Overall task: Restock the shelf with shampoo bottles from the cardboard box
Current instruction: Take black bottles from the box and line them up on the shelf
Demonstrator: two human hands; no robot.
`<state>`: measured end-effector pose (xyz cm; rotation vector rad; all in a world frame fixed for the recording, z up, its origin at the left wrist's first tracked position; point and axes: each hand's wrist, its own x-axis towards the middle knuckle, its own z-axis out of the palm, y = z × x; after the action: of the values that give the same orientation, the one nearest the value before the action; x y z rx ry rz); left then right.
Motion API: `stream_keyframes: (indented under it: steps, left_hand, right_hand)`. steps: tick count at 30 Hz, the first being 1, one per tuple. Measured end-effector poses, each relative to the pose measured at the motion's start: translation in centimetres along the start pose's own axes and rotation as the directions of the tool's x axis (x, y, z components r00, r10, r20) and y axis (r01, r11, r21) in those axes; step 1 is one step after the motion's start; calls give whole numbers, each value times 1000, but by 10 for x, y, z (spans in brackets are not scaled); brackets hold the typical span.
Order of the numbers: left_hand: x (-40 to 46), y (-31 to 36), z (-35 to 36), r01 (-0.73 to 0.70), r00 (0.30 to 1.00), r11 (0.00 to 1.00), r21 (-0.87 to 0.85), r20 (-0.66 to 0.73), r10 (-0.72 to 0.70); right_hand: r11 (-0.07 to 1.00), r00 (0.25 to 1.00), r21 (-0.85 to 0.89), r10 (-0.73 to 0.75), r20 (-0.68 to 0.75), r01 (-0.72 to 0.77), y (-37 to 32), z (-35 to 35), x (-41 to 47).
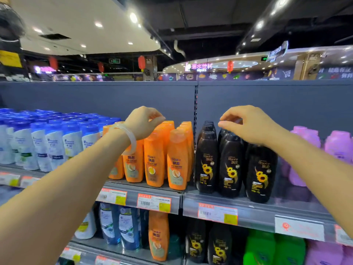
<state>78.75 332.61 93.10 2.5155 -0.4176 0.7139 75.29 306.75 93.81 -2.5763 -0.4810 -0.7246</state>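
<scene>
Orange shampoo bottles (154,159) stand in rows on the top shelf (179,199), with black sunflower-label bottles (231,165) to their right. My left hand (143,122), a pale bangle on its wrist, hovers over the orange bottles' caps with loosely curled fingers and nothing in it. Over the caps of the black bottles my right hand (248,124) also hangs with bent fingers and holds nothing. I cannot tell whether either hand's fingertips touch a cap. The cardboard box is out of view.
White bottles with blue caps (55,144) fill the shelf's left part, purple bottles (338,146) its right end. The lower shelf holds blue, orange, black, green and purple bottles. Price tags (153,204) line the shelf edges. A grey back panel (95,96) rises behind.
</scene>
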Motion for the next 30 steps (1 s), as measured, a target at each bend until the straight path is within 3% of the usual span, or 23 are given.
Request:
stream_keyframes:
  steps: [5,17,22,25,28,30]
  left_hand:
    - [-12,-37,-10,43,999,994,100,12,-44]
    - [-4,-32,0,-85,981,976,200,186,47]
    - [0,-36,3,-77,986,986,147,155,54]
    - [4,-33,4,-70,994,978,199,96,51]
    - [8,-19,9,-112,993,977,183,-23,118]
    - [10,-3,15,-189,981,975,117,-18,192]
  right_hand:
    - [987,982,-87,-122,144,136,-36,51,17]
    - [989,991,-144,-12,136,32,-67,80,49]
    - [985,990,-171,-11,144,36,-67,77,49]
    - [982,982,-181,-23,188,58,-68,66,45]
    - [985,993,-166,-21,118,40,-57,35,37]
    - [991,997,-129,48,56,-40,-37,8,26]
